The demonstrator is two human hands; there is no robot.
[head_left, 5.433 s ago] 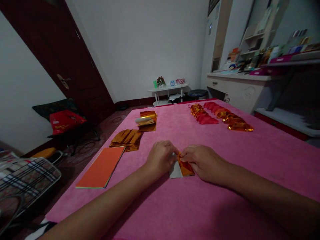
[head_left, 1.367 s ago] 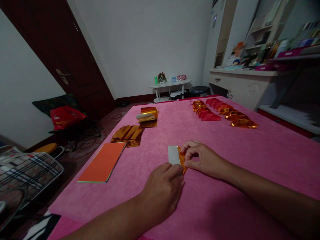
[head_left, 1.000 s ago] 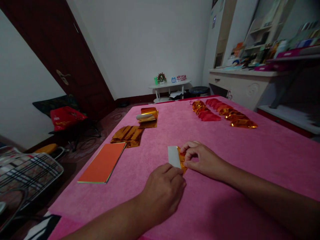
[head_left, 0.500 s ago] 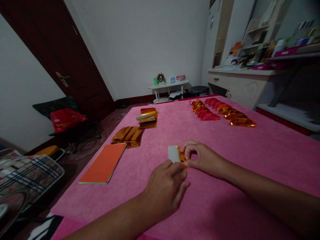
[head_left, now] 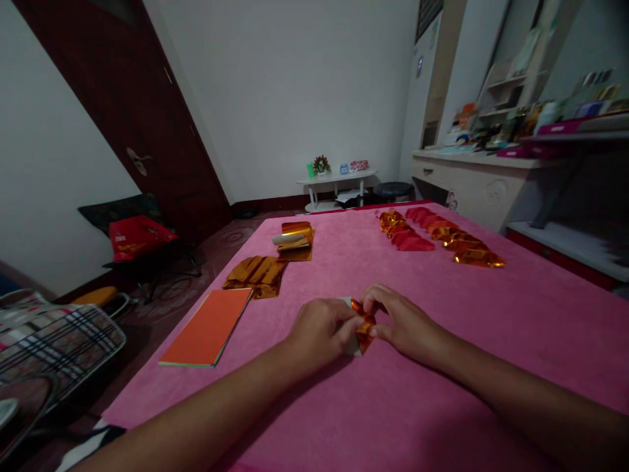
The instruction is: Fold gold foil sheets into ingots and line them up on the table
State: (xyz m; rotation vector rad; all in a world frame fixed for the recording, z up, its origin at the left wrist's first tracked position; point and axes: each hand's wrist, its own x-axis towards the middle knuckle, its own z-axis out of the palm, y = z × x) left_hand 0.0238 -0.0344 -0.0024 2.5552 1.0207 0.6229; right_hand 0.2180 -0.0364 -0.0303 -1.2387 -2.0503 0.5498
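Observation:
A small sheet of gold foil paper point(head_left: 364, 326) with a white back lies on the pink table cover point(head_left: 442, 367) in front of me. My left hand point(head_left: 322, 331) pinches its left side with curled fingers. My right hand point(head_left: 403, 324) pinches its right side, fingertips meeting the left hand's over the fold. Most of the sheet is hidden under the two hands.
An orange paper stack point(head_left: 209, 326) lies at the left, with flat gold foil sheets point(head_left: 256, 275) and a gold foil pile with a white roll point(head_left: 293, 238) beyond it. Rows of folded gold and red pieces point(head_left: 439, 237) sit at the far right. A plaid basket point(head_left: 54, 347) stands beside the table.
My left hand has moved up from the sheet's near edge to meet the right hand. The white flap that lay open is now folded in and mostly covered.

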